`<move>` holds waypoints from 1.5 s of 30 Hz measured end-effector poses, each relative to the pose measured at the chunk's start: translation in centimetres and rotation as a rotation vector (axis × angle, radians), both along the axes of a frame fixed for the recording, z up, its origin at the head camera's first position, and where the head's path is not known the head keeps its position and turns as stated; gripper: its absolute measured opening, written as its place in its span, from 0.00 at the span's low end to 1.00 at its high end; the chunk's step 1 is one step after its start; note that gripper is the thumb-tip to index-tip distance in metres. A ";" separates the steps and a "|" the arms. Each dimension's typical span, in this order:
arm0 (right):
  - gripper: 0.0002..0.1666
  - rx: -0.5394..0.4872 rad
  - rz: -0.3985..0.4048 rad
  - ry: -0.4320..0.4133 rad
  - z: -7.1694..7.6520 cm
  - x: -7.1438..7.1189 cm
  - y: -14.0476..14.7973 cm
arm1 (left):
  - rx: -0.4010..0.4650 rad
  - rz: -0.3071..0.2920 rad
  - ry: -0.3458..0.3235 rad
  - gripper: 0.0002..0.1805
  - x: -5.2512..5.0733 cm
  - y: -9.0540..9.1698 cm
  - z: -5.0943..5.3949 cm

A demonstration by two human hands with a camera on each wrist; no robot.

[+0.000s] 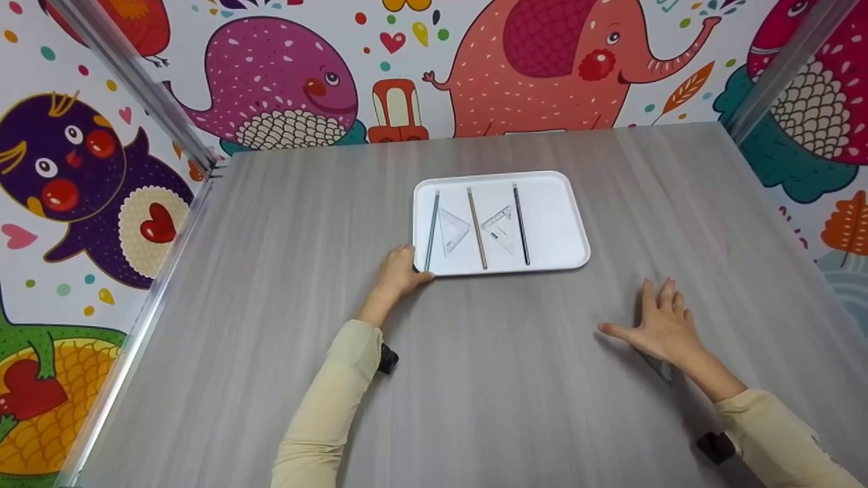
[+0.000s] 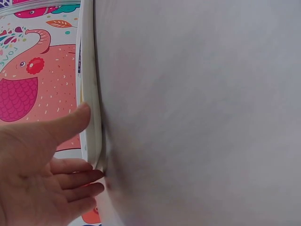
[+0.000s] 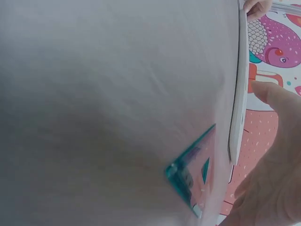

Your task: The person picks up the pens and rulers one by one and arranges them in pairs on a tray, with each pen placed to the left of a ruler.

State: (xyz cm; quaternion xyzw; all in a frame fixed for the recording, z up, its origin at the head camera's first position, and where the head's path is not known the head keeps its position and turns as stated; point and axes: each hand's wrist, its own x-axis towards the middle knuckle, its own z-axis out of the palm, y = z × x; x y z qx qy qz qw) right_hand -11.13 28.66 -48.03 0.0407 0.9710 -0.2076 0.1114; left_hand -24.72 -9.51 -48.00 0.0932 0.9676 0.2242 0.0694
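Observation:
My left hand [image 1: 399,272] holds the near left corner of a white tray [image 1: 559,224], thumb against the front edge [image 2: 93,125] and fingers round the side. On the tray lie a greenish pencil [image 1: 432,234], a brown pencil [image 1: 477,234] and a black pencil [image 1: 521,230]. Between them sit two clear set squares, one on the left [image 1: 454,232] and another on the right [image 1: 500,232]. With fingers spread, my right hand [image 1: 663,331] is over a teal-edged set square [image 3: 181,176] on the table; the head view shows only part of it.
The grey wood-grain table [image 1: 305,203] reaches the printed wall panels [image 1: 285,74] at the back and sides. Metal posts stand at the left corner [image 1: 135,81] and right corner [image 1: 786,74]. Each wrist wears a small black device [image 1: 716,447].

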 end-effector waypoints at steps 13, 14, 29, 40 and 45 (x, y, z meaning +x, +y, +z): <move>0.62 0.095 0.011 0.154 -0.7 1.9 1.3 | 0.005 0.004 -0.005 0.25 0.1 -0.1 0.0; 0.61 0.100 0.012 0.159 -0.7 2.0 1.3 | 0.004 0.004 -0.008 0.25 0.1 -0.1 0.0; 0.48 0.077 -0.003 0.162 -0.4 2.6 1.2 | -0.013 -0.005 0.006 0.25 0.0 -0.1 -0.1; 0.44 -0.103 0.013 0.155 -0.2 2.2 1.4 | -0.021 0.003 0.000 0.26 0.0 0.0 -0.3; 0.41 -0.089 0.038 0.200 -0.2 2.4 1.3 | -0.014 0.000 0.009 0.26 0.0 0.0 -0.2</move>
